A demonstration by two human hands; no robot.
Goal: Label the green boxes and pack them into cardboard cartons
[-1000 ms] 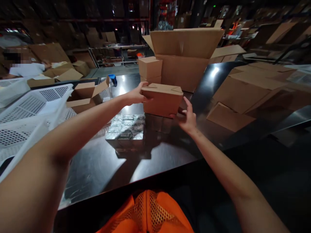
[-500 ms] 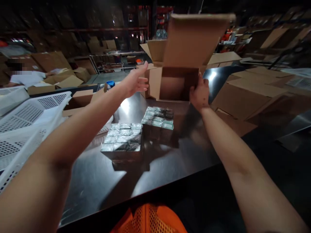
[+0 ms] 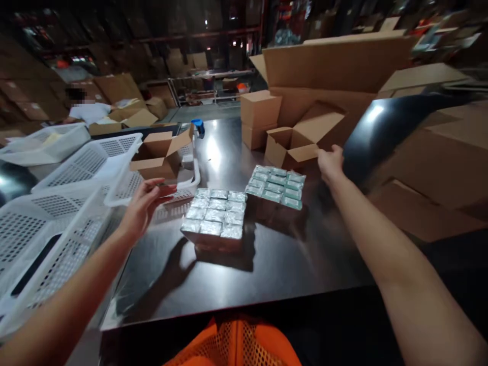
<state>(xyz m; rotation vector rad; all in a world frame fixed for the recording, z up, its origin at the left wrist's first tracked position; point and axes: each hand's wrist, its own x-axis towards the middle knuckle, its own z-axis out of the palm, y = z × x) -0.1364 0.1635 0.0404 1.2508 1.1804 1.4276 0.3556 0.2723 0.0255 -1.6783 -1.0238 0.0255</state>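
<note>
My right hand has its fingers curled at the right corner of a small open cardboard box, pinching the edge of its flap. The box stands tilted on the metal table, with its lid leaning back. My left hand hangs empty with fingers apart, left of a block of silver-wrapped packets. A second block of foil packets, greener in tint, sits between the first block and my right hand, just in front of the box.
White perforated baskets line the left, one with an open carton in it. A large carton and small closed boxes stand behind. Flattened cardboard lies right. A blue tape-like item is at the back; a co-worker is far left.
The small box has come down from a raised, upright pose onto the table. My left hand has drawn back left toward the baskets. The view has shifted left.
</note>
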